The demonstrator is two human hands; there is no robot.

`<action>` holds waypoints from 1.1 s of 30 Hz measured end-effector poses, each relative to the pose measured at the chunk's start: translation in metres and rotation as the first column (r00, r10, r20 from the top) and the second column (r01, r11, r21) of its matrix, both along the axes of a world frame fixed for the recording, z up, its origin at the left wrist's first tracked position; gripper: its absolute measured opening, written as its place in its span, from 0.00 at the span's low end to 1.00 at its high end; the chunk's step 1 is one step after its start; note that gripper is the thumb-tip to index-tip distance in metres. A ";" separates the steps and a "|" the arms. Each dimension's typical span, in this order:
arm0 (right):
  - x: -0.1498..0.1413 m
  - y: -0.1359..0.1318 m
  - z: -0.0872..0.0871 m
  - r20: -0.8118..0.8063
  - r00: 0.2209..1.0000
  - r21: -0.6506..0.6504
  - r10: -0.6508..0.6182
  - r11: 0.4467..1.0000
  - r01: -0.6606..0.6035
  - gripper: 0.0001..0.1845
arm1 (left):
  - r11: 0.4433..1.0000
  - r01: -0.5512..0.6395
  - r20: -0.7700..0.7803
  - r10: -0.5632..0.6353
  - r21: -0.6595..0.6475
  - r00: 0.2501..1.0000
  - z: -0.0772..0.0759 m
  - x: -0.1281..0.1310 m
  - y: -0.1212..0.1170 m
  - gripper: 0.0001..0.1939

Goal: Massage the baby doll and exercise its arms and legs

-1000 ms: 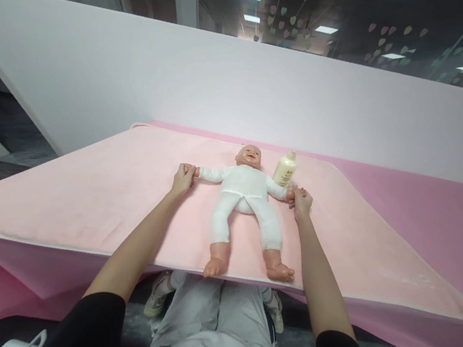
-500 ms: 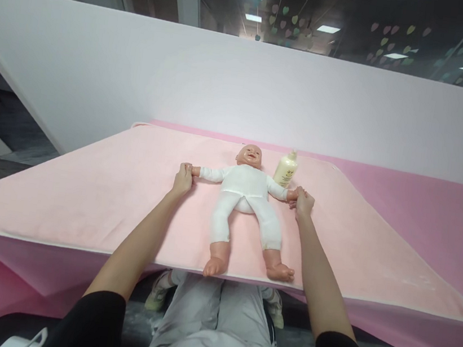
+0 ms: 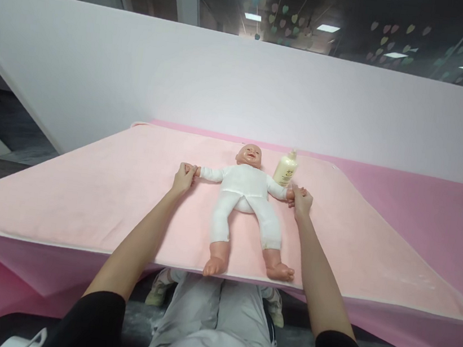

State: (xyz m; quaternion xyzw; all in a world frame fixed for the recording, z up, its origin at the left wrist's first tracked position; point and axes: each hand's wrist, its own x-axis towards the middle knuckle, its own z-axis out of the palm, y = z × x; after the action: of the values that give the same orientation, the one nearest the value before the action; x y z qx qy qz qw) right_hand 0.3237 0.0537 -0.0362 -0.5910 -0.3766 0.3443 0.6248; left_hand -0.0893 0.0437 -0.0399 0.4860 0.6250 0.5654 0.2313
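A baby doll with a white cloth body lies face up, its arms stretched out sideways and its feet toward me at the table's front edge. My left hand is closed around the doll's hand on the left side. On the other side, my right hand grips the doll's other hand, thumb and fingers wrapped about it. Just beyond that doll arm stands a pale yellow pump bottle, apart from my fingers.
A light pink blanket covers the table over a darker pink cloth. Behind it rises a white partition, with dark glass above. My legs are under the front edge.
Both my hands have shifted very slightly along the doll's hands, the left a little inward and the right a little inward too. Doll and bottle lie as before.
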 end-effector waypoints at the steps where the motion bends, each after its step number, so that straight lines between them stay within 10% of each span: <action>1: 0.000 0.000 0.000 0.004 1.000 0.002 -0.012 1.000 0.012 0.15 | 1.000 0.001 -0.002 -0.001 -0.004 1.000 0.000 0.000 0.000 0.13; 33: -0.002 -0.002 0.003 -0.031 0.998 -0.007 -0.053 0.999 0.053 0.17 | 1.000 -0.005 0.242 0.005 0.001 0.970 0.009 0.008 -0.003 0.15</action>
State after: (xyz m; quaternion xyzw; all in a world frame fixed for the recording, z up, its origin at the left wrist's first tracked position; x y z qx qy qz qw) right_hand 0.3220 0.0519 -0.0333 -0.5972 -0.3499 0.3378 0.6378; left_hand -0.0814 0.0409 -0.0310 0.4123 0.5930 0.6213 0.3040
